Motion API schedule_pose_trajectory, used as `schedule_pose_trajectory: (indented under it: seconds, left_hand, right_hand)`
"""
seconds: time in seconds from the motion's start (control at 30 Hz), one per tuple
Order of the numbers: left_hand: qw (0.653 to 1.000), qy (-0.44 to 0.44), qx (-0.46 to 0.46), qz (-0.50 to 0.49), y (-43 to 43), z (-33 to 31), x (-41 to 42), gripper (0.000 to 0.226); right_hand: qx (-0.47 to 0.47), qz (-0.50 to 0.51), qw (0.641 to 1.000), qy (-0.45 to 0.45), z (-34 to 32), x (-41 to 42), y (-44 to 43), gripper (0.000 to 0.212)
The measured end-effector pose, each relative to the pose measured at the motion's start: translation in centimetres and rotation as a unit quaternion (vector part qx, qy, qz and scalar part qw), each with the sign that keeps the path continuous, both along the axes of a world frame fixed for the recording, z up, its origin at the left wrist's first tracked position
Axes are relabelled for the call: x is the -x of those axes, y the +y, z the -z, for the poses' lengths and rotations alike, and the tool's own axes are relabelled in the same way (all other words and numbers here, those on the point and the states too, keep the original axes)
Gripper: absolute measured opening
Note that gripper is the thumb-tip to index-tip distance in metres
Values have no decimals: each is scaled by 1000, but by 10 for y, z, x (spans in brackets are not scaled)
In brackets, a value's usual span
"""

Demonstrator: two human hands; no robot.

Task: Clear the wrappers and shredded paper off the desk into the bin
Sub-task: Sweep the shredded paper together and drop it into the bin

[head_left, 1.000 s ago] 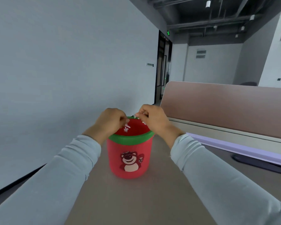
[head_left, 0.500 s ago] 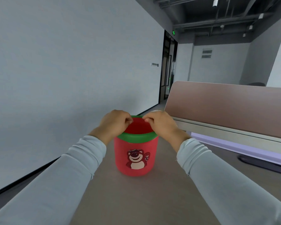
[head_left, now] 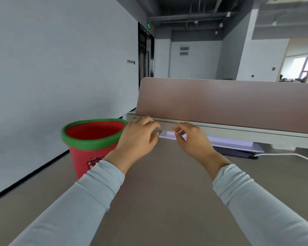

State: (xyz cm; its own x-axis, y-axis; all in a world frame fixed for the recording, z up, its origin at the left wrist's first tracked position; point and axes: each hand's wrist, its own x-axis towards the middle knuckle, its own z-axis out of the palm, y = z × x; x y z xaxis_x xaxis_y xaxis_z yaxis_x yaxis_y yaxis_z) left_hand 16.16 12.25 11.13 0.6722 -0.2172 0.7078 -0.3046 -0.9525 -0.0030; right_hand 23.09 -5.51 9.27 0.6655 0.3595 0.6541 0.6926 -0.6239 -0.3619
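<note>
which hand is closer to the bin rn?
The left hand, right beside the red bin's green rim. The right hand is further right, over bare desk.

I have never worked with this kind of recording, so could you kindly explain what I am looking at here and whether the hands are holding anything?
There is no machine: a person wears a wide-angle camera on the head, looking forward and down, so you see their own arms in pale sleeves. The left hand and right hand hover above a brown desk, fingers loosely curled; neither seems to hold anything. On the desk's left stands a red bin with a green rim. A partition panel runs along the back, with a white cable beneath it. No wrappers or shredded paper are visible.
</note>
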Motion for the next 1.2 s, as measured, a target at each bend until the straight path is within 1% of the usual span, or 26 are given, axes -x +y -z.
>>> schedule_pose_trajectory:
  seconds: [0.07,0.1,0.17,0.23,0.3,0.37,0.47,0.6,0.73,0.8,0.87,1.0,1.07,1.13,1.2]
  left_hand:
    - [1000,17,-4,19,-24,19,-13,18]
    - [999,23,-13,32,-38,30,-19,18]
    - [995,66,-34,61,-68,49,-29,21]
    - [986,124,-83,76,-96,70,-39,27]
    - [973,162,-132,96,-122,87,-47,26]
    - [964,184,-149,120,-145,100,-52,23]
    - [950,218,-182,128,-176,116,-57,26]
    - [941,243,-165,167,-211,131,-67,33]
    - [934,258,-146,201,-230,138,-76,33]
    - [928,267,-152,210,-232,140,-80,32]
    - [923,272,-158,219,-231,141,-82,33]
    - [921,271,-153,236,-226,142,-79,33]
    - [922,269,-140,241,-224,141,-77,30]
    - [923,268,-133,241,-224,139,-75,29]
    - [926,269,-121,235,-223,137,-73,27]
  right_hand:
    - [6,37,999,17,16,1,-35,17]
    - [12,60,998,28,24,1,-54,17]
    - [31,111,992,50,41,4,-93,18]
    - [53,166,981,82,58,8,-132,20]
    - [65,212,969,112,73,14,-165,21]
    - [80,241,957,138,87,20,-192,23]
    - [107,262,945,167,107,28,-219,29]
    - [128,254,936,207,123,28,-240,41]
    - [167,197,934,247,125,19,-242,54]
    - [174,168,936,257,126,15,-238,54]
    - [186,148,939,248,128,11,-237,54]
    - [187,132,947,227,125,15,-240,47]
    - [174,120,954,215,124,23,-242,45]
    - [124,117,965,199,125,30,-246,41]
    - [70,147,967,193,127,33,-252,33]
